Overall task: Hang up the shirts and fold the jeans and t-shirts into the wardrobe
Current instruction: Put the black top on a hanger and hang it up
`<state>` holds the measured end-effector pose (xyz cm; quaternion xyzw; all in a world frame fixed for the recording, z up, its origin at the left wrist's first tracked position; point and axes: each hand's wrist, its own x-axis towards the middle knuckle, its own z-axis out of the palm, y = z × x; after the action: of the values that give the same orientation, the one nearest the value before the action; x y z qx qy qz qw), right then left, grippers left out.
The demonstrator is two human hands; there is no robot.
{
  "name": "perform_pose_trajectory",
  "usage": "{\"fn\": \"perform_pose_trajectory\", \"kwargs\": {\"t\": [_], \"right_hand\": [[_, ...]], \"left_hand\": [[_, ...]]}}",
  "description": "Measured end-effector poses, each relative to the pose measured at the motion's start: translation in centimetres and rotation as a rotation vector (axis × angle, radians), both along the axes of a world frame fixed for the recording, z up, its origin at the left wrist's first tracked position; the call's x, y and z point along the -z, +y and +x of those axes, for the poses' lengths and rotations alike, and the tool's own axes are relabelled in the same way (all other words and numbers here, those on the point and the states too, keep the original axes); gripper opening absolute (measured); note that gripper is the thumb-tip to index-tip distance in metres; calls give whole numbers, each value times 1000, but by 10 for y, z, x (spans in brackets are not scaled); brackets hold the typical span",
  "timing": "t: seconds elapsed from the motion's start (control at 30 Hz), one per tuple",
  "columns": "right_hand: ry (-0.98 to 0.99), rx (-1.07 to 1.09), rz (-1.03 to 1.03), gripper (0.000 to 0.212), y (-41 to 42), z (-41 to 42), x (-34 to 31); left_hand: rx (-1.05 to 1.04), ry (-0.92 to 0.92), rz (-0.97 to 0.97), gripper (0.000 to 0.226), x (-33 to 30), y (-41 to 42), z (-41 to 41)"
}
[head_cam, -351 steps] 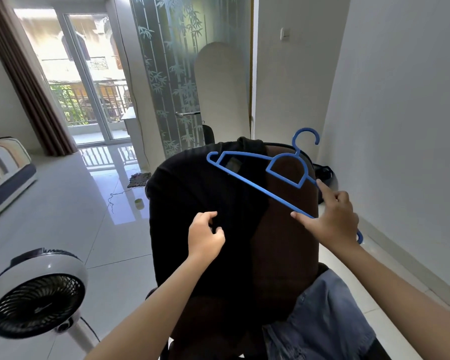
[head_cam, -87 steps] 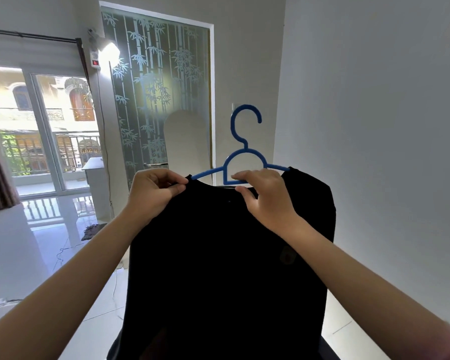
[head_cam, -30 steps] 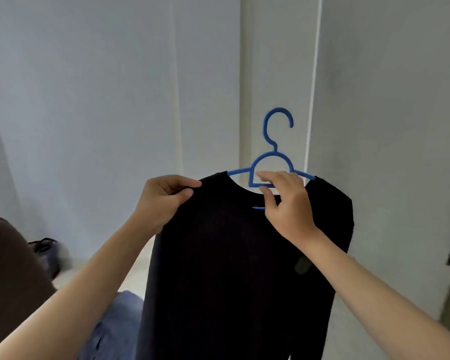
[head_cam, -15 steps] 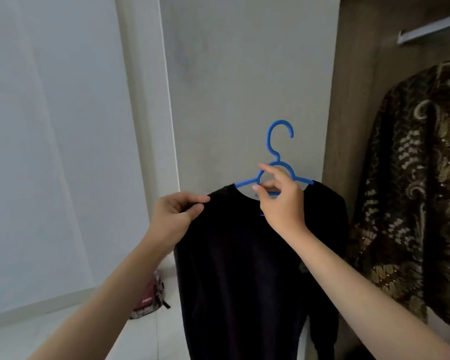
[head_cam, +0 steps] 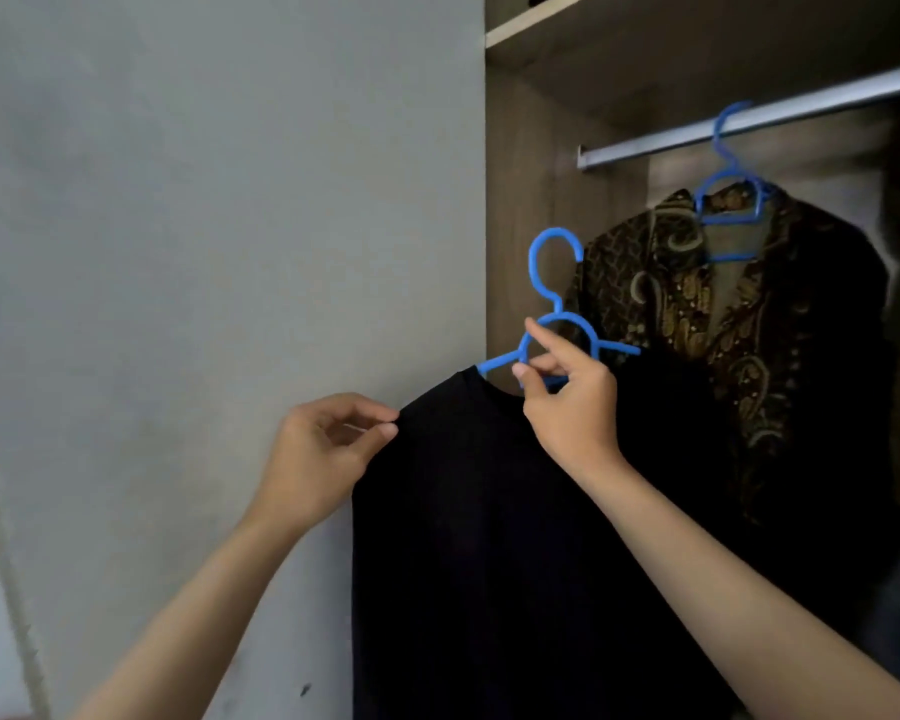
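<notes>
So compared to half a second back the whole view has swung right: the wardrobe [head_cam: 541, 148] is now open in front, with the rail [head_cam: 749, 122] running across the upper right of the frame, where before you only caught a sliver of it at the top right edge. The patterned shirt [head_cam: 723, 314] already hanging there has slid toward the middle, and you can now see its own blue hanger [head_cam: 728, 200] hooked over the rail. The grip on the black shirt looks the same as before.

Only the head view here. The right hand [head_cam: 567, 402] is pinching the blue hanger's [head_cam: 554, 304] neck loop just under the hook, centre of the frame, which I'd guess is so the hook stays free and pointing up, ready to go over the rail. The left hand [head_cam: 323, 449] is pinching the shoulder edge of the black shirt [head_cam: 489, 537], left of centre, probably to stop the fabric slipping off that arm of the hanger while it's carried.

The shirt hangs on the hanger from mid-frame down to the bottom edge, just left of the patterned one and overlapping it in the picture, with its hook below the rail and not yet hung. Can't tell if the two garments touch
</notes>
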<state>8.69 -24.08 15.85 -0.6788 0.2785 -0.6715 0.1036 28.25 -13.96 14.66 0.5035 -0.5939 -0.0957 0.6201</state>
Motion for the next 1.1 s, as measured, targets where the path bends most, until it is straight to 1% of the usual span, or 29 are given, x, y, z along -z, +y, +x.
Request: {"fn": "perform_pose_trajectory", "kwargs": {"t": [0.2, 0.33, 0.47, 0.6, 0.8, 0.93, 1.1], "right_hand": [[-78, 212, -51, 42, -45, -31, -43], [-104, 327, -76, 41, -72, -58, -69], [-116, 418, -106, 40, -96, -88, -92], [-129, 491, -120, 40, -118, -118, -114], [-153, 525, -158, 39, -145, -154, -144], [-203, 511, -190, 36, -167, -169, -169], [-274, 459, -157, 35, -202, -184, -191]], "left_hand": [[130, 52, -162, 25, -31, -83, -25], [205, 100, -221, 26, -54, -132, -50], [323, 163, -265, 27, -74, -167, -79], [345, 145, -316, 25, -92, -196, -106], [356, 52, -355, 15, -118, -223, -134], [365, -11, -401, 14, -148, -234, -148], [327, -70, -473, 13, -174, -255, -165]]}}
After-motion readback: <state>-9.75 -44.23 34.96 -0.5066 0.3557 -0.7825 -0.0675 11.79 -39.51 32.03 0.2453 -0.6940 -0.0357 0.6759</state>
